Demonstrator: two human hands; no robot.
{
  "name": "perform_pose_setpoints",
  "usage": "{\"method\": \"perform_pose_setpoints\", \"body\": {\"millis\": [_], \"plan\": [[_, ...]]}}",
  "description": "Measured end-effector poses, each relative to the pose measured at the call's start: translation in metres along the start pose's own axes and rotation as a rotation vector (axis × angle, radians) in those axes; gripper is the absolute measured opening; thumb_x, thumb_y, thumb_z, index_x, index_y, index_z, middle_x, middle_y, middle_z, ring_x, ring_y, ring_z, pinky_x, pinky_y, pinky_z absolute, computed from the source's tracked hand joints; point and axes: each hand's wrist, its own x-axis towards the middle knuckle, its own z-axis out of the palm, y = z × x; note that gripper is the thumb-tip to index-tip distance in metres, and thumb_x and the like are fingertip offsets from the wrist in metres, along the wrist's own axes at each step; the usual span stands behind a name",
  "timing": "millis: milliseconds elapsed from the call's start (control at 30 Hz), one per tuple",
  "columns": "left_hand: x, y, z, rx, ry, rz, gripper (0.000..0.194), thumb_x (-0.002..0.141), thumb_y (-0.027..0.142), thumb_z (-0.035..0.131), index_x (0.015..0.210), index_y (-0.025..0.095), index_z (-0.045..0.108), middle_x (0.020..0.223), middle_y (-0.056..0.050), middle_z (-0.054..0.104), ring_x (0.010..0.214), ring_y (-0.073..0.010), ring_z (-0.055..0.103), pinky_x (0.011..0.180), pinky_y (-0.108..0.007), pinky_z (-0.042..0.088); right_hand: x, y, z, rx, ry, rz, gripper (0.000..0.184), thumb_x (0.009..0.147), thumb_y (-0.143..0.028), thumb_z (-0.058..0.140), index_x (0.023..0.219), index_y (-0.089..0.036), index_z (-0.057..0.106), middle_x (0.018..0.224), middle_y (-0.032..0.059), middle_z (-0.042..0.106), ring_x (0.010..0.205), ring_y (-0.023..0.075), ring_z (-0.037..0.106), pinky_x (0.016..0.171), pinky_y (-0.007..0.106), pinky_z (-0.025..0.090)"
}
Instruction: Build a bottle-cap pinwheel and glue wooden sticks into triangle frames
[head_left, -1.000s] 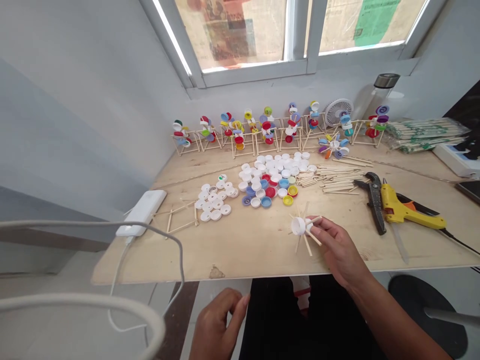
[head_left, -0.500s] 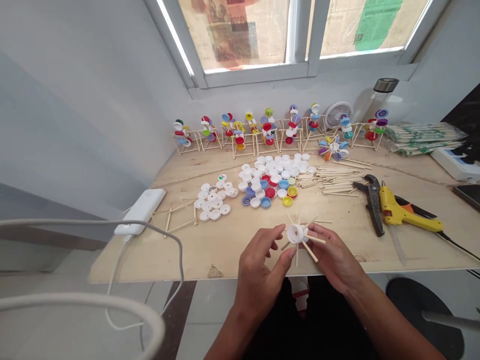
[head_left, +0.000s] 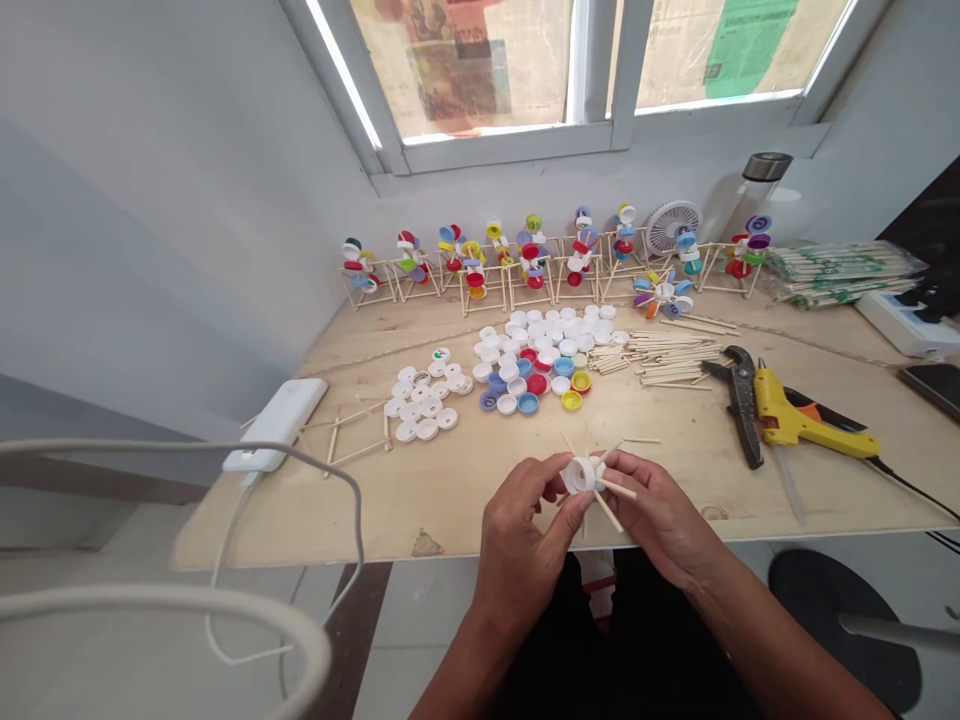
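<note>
Between my two hands, above the table's front edge, is a white bottle-cap hub with several thin wooden sticks radiating from it. My left hand pinches the hub's near cap between thumb and fingers. My right hand has its fingers closed around the hub's right side, partly behind the sticks. Beyond my hands lie a pile of white, red, blue and yellow bottle caps and a group of white caps with holes.
Cut sticks lie right of the caps. A yellow glue gun and a black-handled cutter rest at the right. Colourful cap wheels on stick frames line the back. A white power strip and a stick frame are at left.
My left thumb and fingers have closed onto the hub, where they were apart before. The hub has turned slightly and shifted a little left. The view has shifted slightly.
</note>
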Motion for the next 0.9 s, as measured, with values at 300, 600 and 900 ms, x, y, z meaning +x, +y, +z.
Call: {"method": "perform_pose_setpoints", "body": {"millis": [300, 600, 900], "plan": [[-0.008, -0.017, -0.003, -0.584, -0.049, -0.36, 0.031, 0.079, 0.031, 0.065, 0.109, 0.021, 0.066, 0.093, -0.005, 0.067, 0.085, -0.0169, 0.059, 0.073, -0.026, 0.046, -0.007, -0.001, 0.002, -0.801, 0.135, -0.422, 0.023, 0.081, -0.032, 0.064, 0.103, -0.024, 0.062, 0.101, 0.0022, 0.064, 0.098, 0.0176, 0.055, 0.089, 0.033, 0.042], [-0.009, -0.029, -0.001, -1.13, -0.079, -0.628, 0.034, 0.063, 0.023, 0.08, 0.096, 0.021, 0.07, 0.089, -0.003, 0.068, 0.074, -0.0116, 0.06, 0.065, -0.02, 0.046, -0.013, -0.011, 0.024, -1.278, 0.145, -0.943, 0.02, 0.083, -0.027, 0.062, 0.102, -0.021, 0.058, 0.09, 0.0043, 0.065, 0.088, 0.0198, 0.056, 0.08, 0.038, 0.042], [-0.006, -0.031, 0.001, -1.201, -0.102, -0.67, 0.037, 0.06, 0.023, 0.081, 0.094, 0.018, 0.068, 0.089, -0.004, 0.068, 0.067, -0.0111, 0.059, 0.06, -0.022, 0.045, -0.01, -0.011, 0.028, -1.342, 0.131, -1.017, 0.02, 0.084, -0.027, 0.061, 0.102, -0.019, 0.058, 0.086, 0.0039, 0.063, 0.083, 0.0183, 0.055, 0.076, 0.037, 0.04]]}}
